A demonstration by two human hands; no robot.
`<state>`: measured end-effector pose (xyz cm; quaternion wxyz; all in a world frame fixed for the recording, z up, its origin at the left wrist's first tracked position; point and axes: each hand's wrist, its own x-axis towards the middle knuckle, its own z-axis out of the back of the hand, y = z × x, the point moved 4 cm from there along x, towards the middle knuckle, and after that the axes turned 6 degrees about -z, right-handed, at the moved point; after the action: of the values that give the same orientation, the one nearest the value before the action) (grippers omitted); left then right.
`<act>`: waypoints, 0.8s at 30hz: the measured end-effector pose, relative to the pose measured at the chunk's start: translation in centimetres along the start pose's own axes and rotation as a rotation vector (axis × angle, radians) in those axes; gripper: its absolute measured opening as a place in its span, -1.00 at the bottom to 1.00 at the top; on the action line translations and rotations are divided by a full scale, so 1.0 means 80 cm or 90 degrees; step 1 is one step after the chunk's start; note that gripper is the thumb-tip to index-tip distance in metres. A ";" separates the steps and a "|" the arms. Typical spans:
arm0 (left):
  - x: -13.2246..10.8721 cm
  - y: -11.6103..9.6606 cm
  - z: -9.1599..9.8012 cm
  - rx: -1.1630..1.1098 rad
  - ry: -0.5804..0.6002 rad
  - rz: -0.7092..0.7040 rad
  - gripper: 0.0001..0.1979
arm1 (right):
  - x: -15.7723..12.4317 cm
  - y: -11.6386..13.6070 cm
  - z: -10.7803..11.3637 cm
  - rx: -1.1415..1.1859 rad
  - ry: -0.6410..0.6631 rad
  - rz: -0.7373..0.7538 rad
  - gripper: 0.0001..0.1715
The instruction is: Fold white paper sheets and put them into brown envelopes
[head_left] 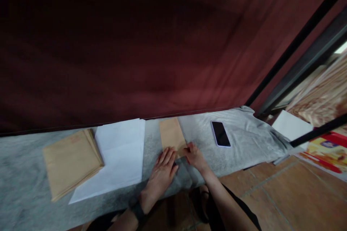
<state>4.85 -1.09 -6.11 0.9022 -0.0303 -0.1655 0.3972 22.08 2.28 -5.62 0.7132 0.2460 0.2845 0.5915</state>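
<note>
A narrow brown paper envelope lies flat on the grey cloth in front of me. My left hand rests on its near end, palm down with fingers stretched out. At its near right corner is my right hand, fingers curled in and pinching the edge; the fingertips are partly hidden. To the left, a stack of larger brown envelopes overlaps some white paper sheets.
A phone with a dark screen lies right of my hands on the grey cloth. Dark red fabric hangs behind. Black frame bars, a white panel and a red-and-yellow box stand at right, near the tiled floor.
</note>
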 end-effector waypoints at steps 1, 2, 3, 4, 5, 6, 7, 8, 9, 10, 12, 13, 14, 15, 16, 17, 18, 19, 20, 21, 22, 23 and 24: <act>-0.002 -0.002 -0.002 0.004 0.015 -0.017 -0.45 | -0.002 -0.001 -0.002 -0.026 0.001 0.001 -0.80; -0.004 -0.004 -0.002 0.008 0.027 -0.031 -0.46 | -0.004 -0.003 -0.002 -0.049 0.000 -0.007 -0.82; -0.005 -0.005 -0.001 0.011 0.037 -0.040 -0.48 | -0.007 -0.005 -0.001 -0.075 -0.005 -0.021 -0.84; -0.006 -0.007 0.000 0.014 0.045 -0.048 -0.50 | -0.010 -0.006 0.001 -0.108 -0.016 -0.029 -0.85; -0.006 -0.008 0.002 0.015 0.051 -0.054 -0.51 | -0.013 -0.007 0.004 -0.144 -0.034 -0.037 -0.84; -0.005 -0.008 0.004 0.014 0.054 -0.059 -0.52 | -0.015 -0.007 0.008 -0.175 -0.057 -0.045 -0.81; -0.005 -0.009 0.006 0.011 0.054 -0.062 -0.53 | -0.016 -0.005 0.013 -0.196 -0.081 -0.043 -0.77; -0.004 -0.009 0.007 0.008 0.053 -0.064 -0.54 | -0.016 -0.002 0.016 -0.203 -0.102 -0.027 -0.74; -0.003 -0.010 0.007 0.005 0.050 -0.065 -0.54 | -0.015 0.003 0.018 -0.196 -0.116 0.005 -0.72; -0.002 -0.010 0.007 0.001 0.048 -0.065 -0.54 | -0.012 0.010 0.017 -0.176 -0.121 0.052 -0.69; -0.001 -0.011 0.006 -0.005 0.048 -0.067 -0.54 | -0.006 0.025 0.007 -0.135 -0.100 0.156 -0.60; -0.001 -0.011 0.005 -0.008 0.048 -0.067 -0.54 | -0.003 0.031 -0.001 -0.124 -0.081 0.198 -0.55; -0.001 -0.011 0.005 -0.012 0.047 -0.067 -0.53 | 0.002 0.036 -0.010 -0.130 -0.059 0.225 -0.52; -0.002 -0.011 0.005 -0.014 0.044 -0.067 -0.53 | 0.007 0.040 -0.020 -0.147 -0.038 0.238 -0.50; -0.002 -0.010 0.005 -0.015 0.040 -0.068 -0.52 | 0.013 0.042 -0.029 -0.173 -0.021 0.240 -0.48; -0.003 -0.009 0.005 -0.015 0.035 -0.070 -0.52 | 0.020 0.044 -0.036 -0.201 -0.017 0.231 -0.46; -0.004 -0.008 0.005 -0.014 0.030 -0.074 -0.51 | 0.028 0.045 -0.041 -0.226 -0.021 0.217 -0.45; -0.006 -0.006 0.005 -0.012 0.027 -0.081 -0.51 | 0.038 0.046 -0.042 -0.248 -0.032 0.202 -0.44; -0.007 -0.004 0.004 -0.010 0.026 -0.089 -0.52 | 0.047 0.048 -0.042 -0.264 -0.050 0.188 -0.43; -0.008 -0.002 0.003 -0.006 0.027 -0.094 -0.53 | 0.057 0.051 -0.040 -0.275 -0.070 0.177 -0.43; -0.009 0.001 0.001 -0.001 0.030 -0.099 -0.53 | 0.067 0.053 -0.038 -0.283 -0.093 0.168 -0.42; -0.010 0.004 -0.001 0.006 0.033 -0.103 -0.54 | 0.075 0.056 -0.036 -0.288 -0.117 0.158 -0.41; -0.011 0.006 -0.002 0.013 0.036 -0.106 -0.54 | 0.082 0.058 -0.033 -0.290 -0.139 0.146 -0.40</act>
<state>4.00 -1.35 -6.63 0.9367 -0.0183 -0.1376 0.3214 17.89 9.62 -5.13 0.7051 0.1724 0.0360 0.6869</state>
